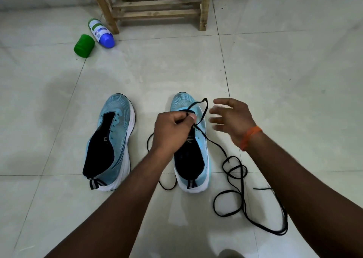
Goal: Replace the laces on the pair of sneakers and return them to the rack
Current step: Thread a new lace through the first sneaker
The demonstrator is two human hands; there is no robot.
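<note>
Far out to the left of the left hand's fingers and well beyond them, a green cap (84, 45) lies on its side on the tiled floor (284, 71), with a white bottle with a blue end (101, 33) lying just beside it against a leg of the wooden rack (157, 6). Nearer, just left of those fingers, the left sneaker (117, 139) stands on the floor, pale blue with a white sole and a dark lining, toe pointing away, its eyelets bare. The left hand (172, 132) hovers over the right sneaker (181, 102), its fingers (182, 118) curled in, with the thumb and forefinger pinching a black lace (215, 144) above the tongue. From the pinch a small loop of lace rises past the fingertips toward the toe, one strand drops left of the hand and curls round the sneaker's heel, and another runs off to the right. Right of the loop and apart from it, the right hand (231, 118) hangs in the air with its fingers (218, 112) spread and relaxed, somewhat blurred, holding nothing; an orange band (250, 137) circles its wrist. Below and right of those fingers, the rest of the lace lies in loose coils on the floor beside the right sneaker
</note>
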